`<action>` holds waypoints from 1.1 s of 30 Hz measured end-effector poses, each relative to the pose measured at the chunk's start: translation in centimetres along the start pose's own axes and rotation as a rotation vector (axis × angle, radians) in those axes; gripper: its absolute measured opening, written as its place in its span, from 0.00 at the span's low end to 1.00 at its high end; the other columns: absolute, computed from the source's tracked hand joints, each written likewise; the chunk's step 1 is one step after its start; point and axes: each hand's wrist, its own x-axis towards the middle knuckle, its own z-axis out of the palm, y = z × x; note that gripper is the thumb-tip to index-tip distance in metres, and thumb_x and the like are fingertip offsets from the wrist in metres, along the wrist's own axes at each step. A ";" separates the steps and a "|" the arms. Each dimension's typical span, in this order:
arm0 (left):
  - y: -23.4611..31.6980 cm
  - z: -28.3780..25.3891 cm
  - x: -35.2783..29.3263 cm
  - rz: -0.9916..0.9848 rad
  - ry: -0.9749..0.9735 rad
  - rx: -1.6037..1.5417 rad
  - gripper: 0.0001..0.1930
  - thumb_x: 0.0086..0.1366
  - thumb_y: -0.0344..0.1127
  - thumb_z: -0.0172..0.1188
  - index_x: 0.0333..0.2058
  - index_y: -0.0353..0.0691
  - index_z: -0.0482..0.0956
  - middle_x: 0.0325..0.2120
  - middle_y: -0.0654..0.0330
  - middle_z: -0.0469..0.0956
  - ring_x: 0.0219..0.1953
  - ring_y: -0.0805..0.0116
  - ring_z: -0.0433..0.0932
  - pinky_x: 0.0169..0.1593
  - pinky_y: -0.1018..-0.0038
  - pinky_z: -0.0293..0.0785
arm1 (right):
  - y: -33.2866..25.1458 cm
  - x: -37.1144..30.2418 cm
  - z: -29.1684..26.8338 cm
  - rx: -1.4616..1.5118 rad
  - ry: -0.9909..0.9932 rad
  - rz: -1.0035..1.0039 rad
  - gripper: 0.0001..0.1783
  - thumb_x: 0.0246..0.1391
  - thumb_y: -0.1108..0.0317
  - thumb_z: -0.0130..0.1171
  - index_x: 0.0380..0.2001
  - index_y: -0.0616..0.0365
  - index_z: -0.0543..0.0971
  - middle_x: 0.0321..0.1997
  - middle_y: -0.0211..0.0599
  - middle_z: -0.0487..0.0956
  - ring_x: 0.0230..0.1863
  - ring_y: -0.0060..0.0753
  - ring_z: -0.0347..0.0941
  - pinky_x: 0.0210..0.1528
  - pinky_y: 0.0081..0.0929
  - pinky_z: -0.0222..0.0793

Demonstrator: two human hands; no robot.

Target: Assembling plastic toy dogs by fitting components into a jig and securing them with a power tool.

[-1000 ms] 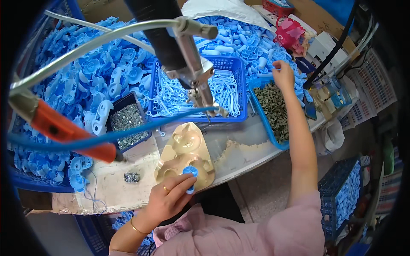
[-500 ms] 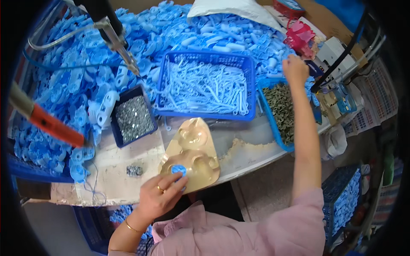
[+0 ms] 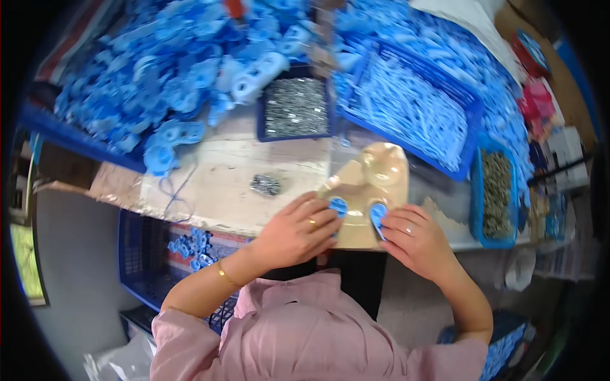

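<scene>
On the table's near edge lies a tan moulded holder (image 3: 385, 168) with rounded hollows, shaped like a small animal figure. My left hand (image 3: 298, 232) rests at its left side, fingers closed together on a small blue plastic piece (image 3: 338, 205) in a hollow. At the opposite side, my right hand (image 3: 416, 240) grips another blue plastic piece (image 3: 379, 216) by its edge, against the holder. My fingers hide the lower part of each piece.
A dark tray (image 3: 261, 120) of small metal pins stands beyond the holder, with a little pile of pins (image 3: 265, 184) nearer. A blue basket (image 3: 471, 143) holds light-blue sticks. At right, a bright-blue bin (image 3: 476, 219) holds brownish metal parts. Blue shells (image 3: 165, 76) heap behind.
My right hand has come from beside the bin of brownish parts to the holder, where a second blue piece now shows. My left hand stays at the holder. The view has turned.
</scene>
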 end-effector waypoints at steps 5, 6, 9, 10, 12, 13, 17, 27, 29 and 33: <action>0.0 -1.0 -0.7 -0.012 0.134 -0.080 0.20 0.58 0.36 0.68 0.49 0.40 0.80 0.48 0.57 0.78 0.53 0.56 0.76 0.61 0.58 0.70 | -1.0 0.3 -0.5 -0.042 -0.031 -0.024 0.09 0.47 0.70 0.70 0.33 0.57 0.83 0.45 0.35 0.83 0.52 0.40 0.77 0.60 0.44 0.69; -0.9 -1.3 -1.2 -0.023 0.141 -0.064 0.20 0.58 0.36 0.68 0.49 0.40 0.80 0.48 0.57 0.78 0.53 0.56 0.76 0.61 0.58 0.70 | -1.1 0.5 -0.7 -0.040 -0.036 -0.007 0.09 0.47 0.70 0.70 0.33 0.57 0.83 0.45 0.35 0.83 0.51 0.40 0.77 0.58 0.43 0.70; -7.0 -2.5 -2.6 -0.417 0.409 0.114 0.17 0.58 0.34 0.68 0.47 0.39 0.79 0.46 0.53 0.79 0.50 0.52 0.76 0.56 0.59 0.71 | -1.6 0.5 -0.8 0.002 0.073 0.054 0.09 0.46 0.73 0.70 0.33 0.58 0.83 0.43 0.35 0.83 0.49 0.41 0.78 0.53 0.41 0.73; -9.5 -3.2 -2.5 -0.582 0.488 0.223 0.17 0.59 0.33 0.68 0.46 0.39 0.78 0.45 0.53 0.79 0.49 0.49 0.77 0.54 0.59 0.72 | -1.7 0.7 -0.7 0.001 0.071 0.049 0.09 0.46 0.73 0.70 0.33 0.58 0.83 0.43 0.35 0.83 0.49 0.41 0.78 0.53 0.41 0.73; -14.2 -4.9 -3.3 -0.636 0.585 0.498 0.17 0.60 0.34 0.67 0.47 0.39 0.78 0.41 0.54 0.81 0.46 0.49 0.77 0.51 0.60 0.73 | -1.8 1.7 -0.4 0.003 0.155 0.119 0.08 0.45 0.75 0.70 0.32 0.58 0.83 0.40 0.35 0.83 0.47 0.42 0.78 0.49 0.39 0.73; -15.6 -5.8 -3.4 -0.631 0.591 0.515 0.17 0.60 0.34 0.67 0.47 0.39 0.78 0.41 0.54 0.81 0.46 0.49 0.77 0.51 0.60 0.73 | -1.8 1.7 -0.6 0.005 0.167 0.107 0.08 0.45 0.75 0.70 0.32 0.58 0.83 0.40 0.35 0.83 0.47 0.42 0.78 0.49 0.39 0.73; -18.4 -6.2 -5.1 -0.666 0.410 0.505 0.15 0.65 0.36 0.62 0.48 0.39 0.78 0.37 0.56 0.80 0.40 0.55 0.77 0.45 0.64 0.75 | -2.0 2.5 0.5 0.058 0.132 0.088 0.07 0.45 0.75 0.70 0.30 0.59 0.83 0.37 0.35 0.83 0.44 0.42 0.79 0.46 0.37 0.73; -16.7 -9.0 -6.5 -1.072 1.127 -0.918 0.14 0.75 0.38 0.50 0.49 0.34 0.75 0.27 0.64 0.72 0.26 0.76 0.70 0.32 0.75 0.73 | -1.9 3.2 0.8 0.100 0.126 0.119 0.06 0.45 0.75 0.70 0.29 0.60 0.83 0.35 0.38 0.84 0.40 0.42 0.80 0.43 0.35 0.73; -16.2 -9.3 -7.0 -1.130 1.337 -1.151 0.15 0.75 0.39 0.47 0.48 0.34 0.75 0.25 0.67 0.68 0.22 0.78 0.66 0.29 0.76 0.74 | -1.9 3.3 0.8 0.103 0.119 0.118 0.06 0.45 0.75 0.70 0.29 0.60 0.83 0.35 0.38 0.84 0.39 0.42 0.80 0.43 0.35 0.73; -13.7 -8.6 -10.3 -1.254 1.417 -1.201 0.12 0.75 0.39 0.47 0.44 0.37 0.74 0.25 0.68 0.67 0.22 0.78 0.64 0.28 0.75 0.74 | -1.9 3.2 1.0 0.093 0.110 0.131 0.05 0.46 0.75 0.69 0.28 0.60 0.83 0.35 0.37 0.84 0.39 0.42 0.80 0.43 0.36 0.72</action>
